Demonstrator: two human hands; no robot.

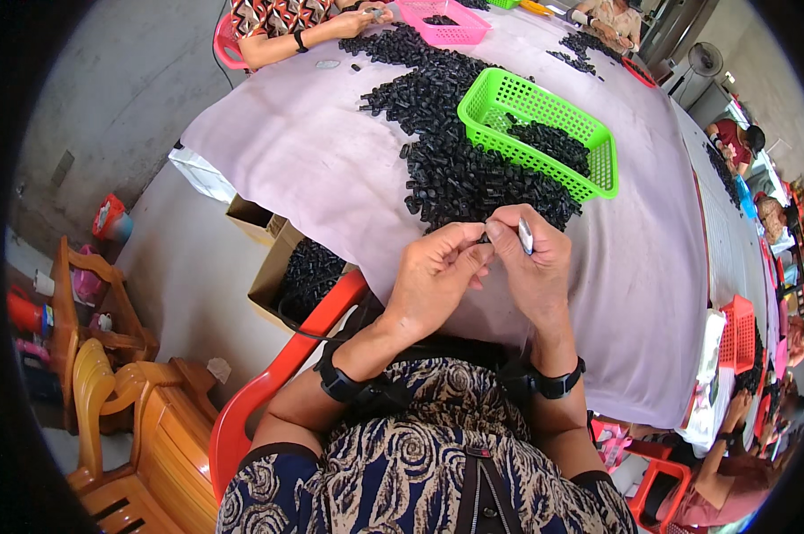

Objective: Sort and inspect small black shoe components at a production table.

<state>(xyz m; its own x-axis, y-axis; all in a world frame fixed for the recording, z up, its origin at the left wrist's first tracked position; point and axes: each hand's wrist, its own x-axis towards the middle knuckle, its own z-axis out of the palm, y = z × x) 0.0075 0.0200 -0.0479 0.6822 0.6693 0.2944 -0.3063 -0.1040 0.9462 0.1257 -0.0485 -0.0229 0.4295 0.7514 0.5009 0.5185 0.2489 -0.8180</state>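
Observation:
My left hand (pixel 437 276) and my right hand (pixel 537 262) meet over the near side of the cloth-covered table, fingertips almost touching. Between them is a small black part (pixel 485 238), mostly covered by the fingers, with the left thumb and forefinger pinched on it. Out of the right hand's closed fingers sticks a small silver blade-like tool (pixel 526 237); its working end is hidden. Just beyond the hands spreads a heap of small black parts (pixel 446 182). A green plastic basket (pixel 540 160), partly filled with the same parts, stands on that heap.
A pale cloth (pixel 286 133) covers the table. At the left stands a cardboard box (pixel 264 289) of black parts, by a red chair (pixel 242 418) and wooden chairs (pixel 153 427). Across the table, a person's hand (pixel 353 22) works beside a pink basket (pixel 446 34). More people sit at right.

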